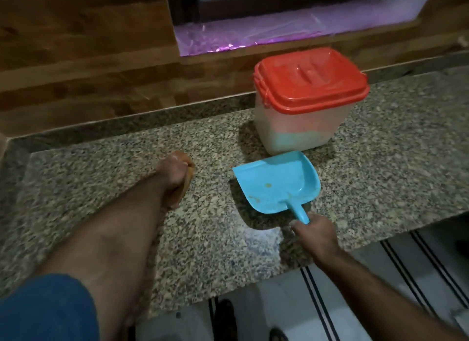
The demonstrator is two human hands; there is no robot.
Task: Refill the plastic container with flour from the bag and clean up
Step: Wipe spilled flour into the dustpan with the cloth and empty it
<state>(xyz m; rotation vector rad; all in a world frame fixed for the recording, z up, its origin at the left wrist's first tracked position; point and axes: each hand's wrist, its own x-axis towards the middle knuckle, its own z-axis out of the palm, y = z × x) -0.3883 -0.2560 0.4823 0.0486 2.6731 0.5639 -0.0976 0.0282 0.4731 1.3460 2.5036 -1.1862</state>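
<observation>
A translucent plastic container (299,127) with a closed red lid (311,80) stands at the back of the granite counter (380,163); flour fills its lower part. Just in front of it lies a blue dustpan (278,180), mouth facing left, with a few crumbs inside. My right hand (314,235) grips the dustpan's handle near the counter's front edge. My left hand (176,174) is closed around a brown brush-like object (186,185), pressed on the counter left of the dustpan. No flour bag is in view.
A wooden wall panel (88,61) rises behind the counter, with a recess lined in purple plastic (253,33). Below the counter's front edge lies white tiled floor with dark stripes (317,302). A bright light patch (258,241) sits on the counter.
</observation>
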